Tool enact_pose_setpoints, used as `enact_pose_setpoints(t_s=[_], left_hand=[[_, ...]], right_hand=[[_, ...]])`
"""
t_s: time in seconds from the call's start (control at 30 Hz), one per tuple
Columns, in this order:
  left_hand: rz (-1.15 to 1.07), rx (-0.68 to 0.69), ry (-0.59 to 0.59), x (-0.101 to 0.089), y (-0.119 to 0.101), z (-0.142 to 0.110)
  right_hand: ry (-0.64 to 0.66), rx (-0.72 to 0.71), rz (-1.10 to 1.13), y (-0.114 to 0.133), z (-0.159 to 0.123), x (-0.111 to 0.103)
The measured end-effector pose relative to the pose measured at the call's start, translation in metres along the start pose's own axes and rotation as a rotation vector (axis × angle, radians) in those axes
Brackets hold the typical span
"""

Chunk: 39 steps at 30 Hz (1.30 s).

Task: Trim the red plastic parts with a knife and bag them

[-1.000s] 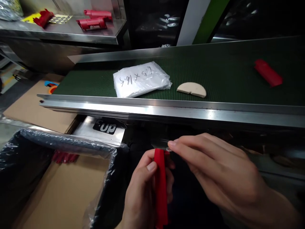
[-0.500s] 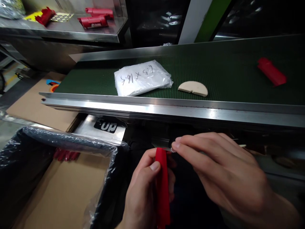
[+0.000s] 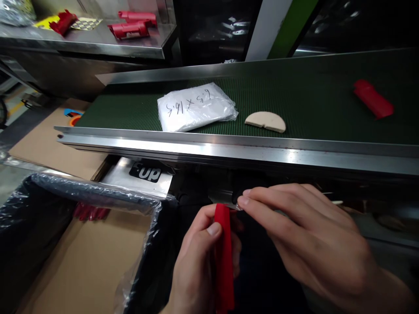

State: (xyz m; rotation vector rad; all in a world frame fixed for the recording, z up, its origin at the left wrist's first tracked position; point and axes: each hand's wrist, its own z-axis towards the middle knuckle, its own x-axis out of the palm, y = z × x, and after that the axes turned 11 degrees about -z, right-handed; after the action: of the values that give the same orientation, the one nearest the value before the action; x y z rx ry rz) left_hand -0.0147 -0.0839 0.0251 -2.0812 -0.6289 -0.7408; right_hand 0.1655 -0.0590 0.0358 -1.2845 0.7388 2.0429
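Head cam: I see red items (image 3: pixel 90 212) inside the plastic-lined bin (image 3: pixel 98 190), near left; left hand (image 3: pixel 196 257) has its grip round a red part (image 3: pixel 224 257), right hand (image 3: pixel 314 235), knuckles up, pinches a shiny bit (image 3: pixel 238 207).

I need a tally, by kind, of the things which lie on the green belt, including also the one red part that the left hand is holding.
Red parts: 2 (one on the green belt, one in the left hand)
White packet: 1
Beige half-round piece: 1
Total: 4
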Motion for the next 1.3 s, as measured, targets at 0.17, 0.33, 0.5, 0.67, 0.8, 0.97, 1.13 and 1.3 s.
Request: enact_pose_setpoints(t_s=[0.17,0.33,0.5,0.67,0.8,0.97,1.13,1.3], left_hand=[[0.010,-0.021,0.000,-0.001,0.000,0.000],[0.064,-0.014,-0.004,-0.002,0.001,0.001],[0.075,-0.004,-0.030,0.001,0.003,0.002],[-0.003,-0.011,-0.095,0.003,0.002,0.002],[-0.028,-0.013,-0.095,0.000,-0.004,0.005],[0.024,0.031,-0.108,-0.001,-0.009,0.009],[-0.022,0.117,-0.059,-0.002,-0.012,0.016],[-0.021,0.132,-0.036,-0.001,-0.014,0.019]], right_hand=[[0.011,0.013,-0.004,0.000,-0.001,0.000],[0.002,0.014,0.024,0.002,0.000,-0.002],[0.011,0.050,0.009,0.005,0.000,-0.001],[-0.004,0.036,0.049,0.011,-0.005,0.001],[-0.044,0.018,0.027,0.017,-0.007,0.004],[-0.029,-0.032,-0.010,0.023,-0.009,0.000],[0.013,-0.114,-0.090,0.026,-0.014,0.000],[0.028,-0.146,-0.123,0.031,-0.022,0.004]])
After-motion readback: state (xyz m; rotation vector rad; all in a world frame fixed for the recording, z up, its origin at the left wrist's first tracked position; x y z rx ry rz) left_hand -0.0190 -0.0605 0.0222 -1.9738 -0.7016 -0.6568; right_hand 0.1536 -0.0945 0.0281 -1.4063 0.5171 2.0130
